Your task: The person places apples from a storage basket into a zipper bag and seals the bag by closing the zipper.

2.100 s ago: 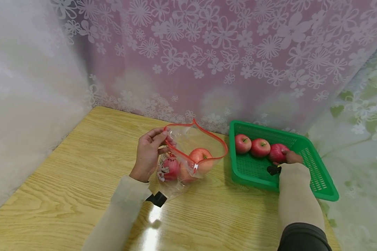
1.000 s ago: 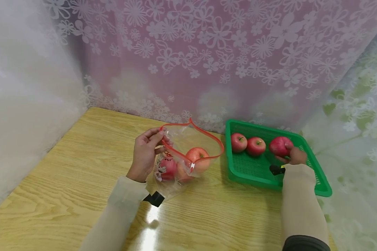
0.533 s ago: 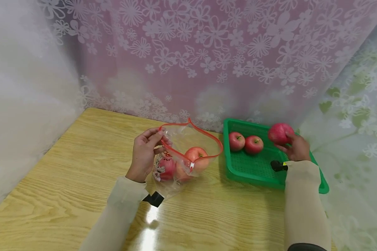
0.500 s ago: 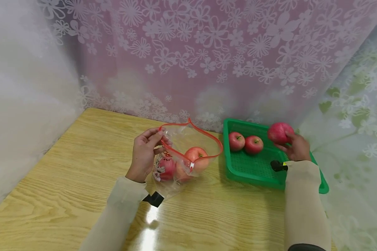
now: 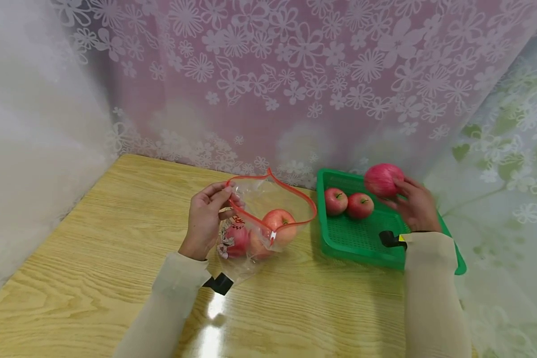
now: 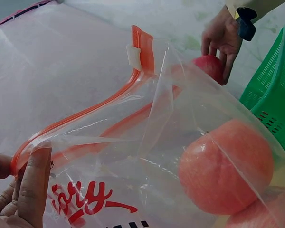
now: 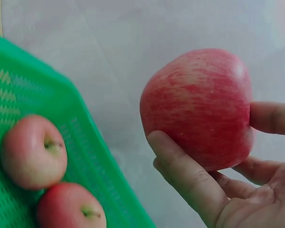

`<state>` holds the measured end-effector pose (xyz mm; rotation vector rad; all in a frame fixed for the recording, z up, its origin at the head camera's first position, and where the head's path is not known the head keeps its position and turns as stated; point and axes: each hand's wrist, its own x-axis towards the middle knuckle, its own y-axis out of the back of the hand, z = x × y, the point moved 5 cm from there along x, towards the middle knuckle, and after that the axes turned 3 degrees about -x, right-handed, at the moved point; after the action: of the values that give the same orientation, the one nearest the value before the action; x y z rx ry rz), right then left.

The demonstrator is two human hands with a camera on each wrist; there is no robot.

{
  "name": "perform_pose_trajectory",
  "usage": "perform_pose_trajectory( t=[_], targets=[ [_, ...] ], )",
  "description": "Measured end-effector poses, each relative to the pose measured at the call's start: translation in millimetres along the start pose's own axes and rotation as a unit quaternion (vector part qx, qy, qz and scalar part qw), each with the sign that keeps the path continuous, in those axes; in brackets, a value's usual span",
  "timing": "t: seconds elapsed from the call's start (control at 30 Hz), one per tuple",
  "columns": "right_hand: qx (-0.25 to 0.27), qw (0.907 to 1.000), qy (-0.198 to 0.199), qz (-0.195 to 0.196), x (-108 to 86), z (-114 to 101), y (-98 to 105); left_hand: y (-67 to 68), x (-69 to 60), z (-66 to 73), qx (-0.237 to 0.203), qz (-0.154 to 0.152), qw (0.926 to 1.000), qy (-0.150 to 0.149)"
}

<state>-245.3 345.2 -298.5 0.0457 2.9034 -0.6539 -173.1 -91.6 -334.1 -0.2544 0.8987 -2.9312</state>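
Note:
My left hand [image 5: 207, 214] pinches the red zip edge of a clear zip bag [image 5: 250, 199] and its mouth gapes wide. Inside the bag lie several apples, one paler apple [image 6: 225, 166] plain in the left wrist view; the lower ones are partly hidden by print and folds. Over the green basket [image 5: 362, 253], my right hand [image 5: 416, 204] grips a red apple [image 7: 199, 109] between thumb and fingers, held up above the rim. Two more apples, one [image 5: 335, 201] beside the other [image 5: 360, 206], sit in the basket's left part.
The basket stands at the right of the wooden table [image 5: 116, 238], near the wall with the floral pink curtain [image 5: 268, 89]. A strip of table lies between bag and basket. A white slider [image 6: 134, 57] sits on the bag's zip.
My right hand has lifted the third apple out of the basket's row, raised it above the rim and started it leftward. The left hand keeps its hold on the bag.

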Motion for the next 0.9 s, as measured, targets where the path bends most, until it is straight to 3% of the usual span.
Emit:
perform_pose_trajectory(
  t=[0.17,0.33,0.5,0.9],
  targets=[
    [-0.039,0.9970,0.026,-0.062,-6.9,3,-23,-0.2,-0.3,0.4,0.003,-0.001,1.0000,-0.002],
    [-0.088,0.9912,0.034,-0.093,-14.0,8,-45,-0.4,-0.7,0.0,0.000,-0.003,1.0000,0.000],
    [-0.094,0.9831,0.048,-0.150,-21.1,11,-66,-0.7,-0.9,-0.1,-0.001,-0.001,1.0000,0.001],
    [-0.127,0.9736,0.030,-0.188,-36.2,23,-116,-1.4,0.2,-0.2,-0.005,0.000,1.0000,0.005]
  ],
)
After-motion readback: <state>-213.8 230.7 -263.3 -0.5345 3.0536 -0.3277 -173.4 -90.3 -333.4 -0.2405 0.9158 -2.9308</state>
